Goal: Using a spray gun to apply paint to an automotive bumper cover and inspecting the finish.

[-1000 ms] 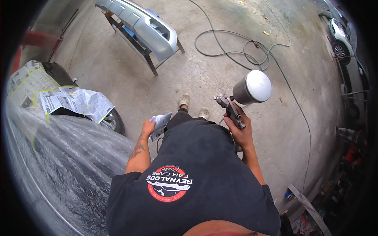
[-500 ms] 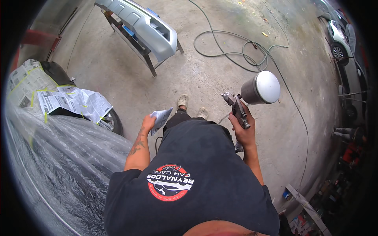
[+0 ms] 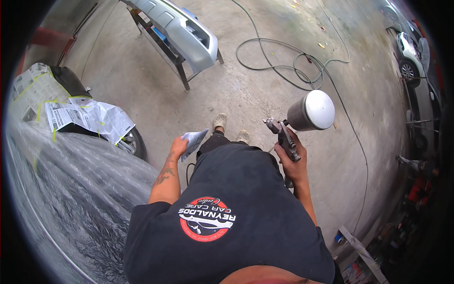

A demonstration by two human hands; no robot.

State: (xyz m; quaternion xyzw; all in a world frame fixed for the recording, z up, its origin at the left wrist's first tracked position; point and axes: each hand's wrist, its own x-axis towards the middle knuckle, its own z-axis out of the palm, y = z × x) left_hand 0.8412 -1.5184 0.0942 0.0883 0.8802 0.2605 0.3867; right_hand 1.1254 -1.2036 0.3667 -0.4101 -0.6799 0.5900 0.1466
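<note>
Two bare hands are visible in the head view. The right hand (image 3: 295,166) is closed around a dark metal spray gun (image 3: 286,140) with a round, white-topped grey cup (image 3: 301,116); this gun is to the right of the silver, moulded bumper (image 3: 191,54) and nearer to the person. The left hand (image 3: 178,148) grips a folded, pale printed sheet (image 3: 192,143), on the person's side of the bumper. Right of the bumper, a thin dark-green hose (image 3: 323,70) lies looped.
</note>
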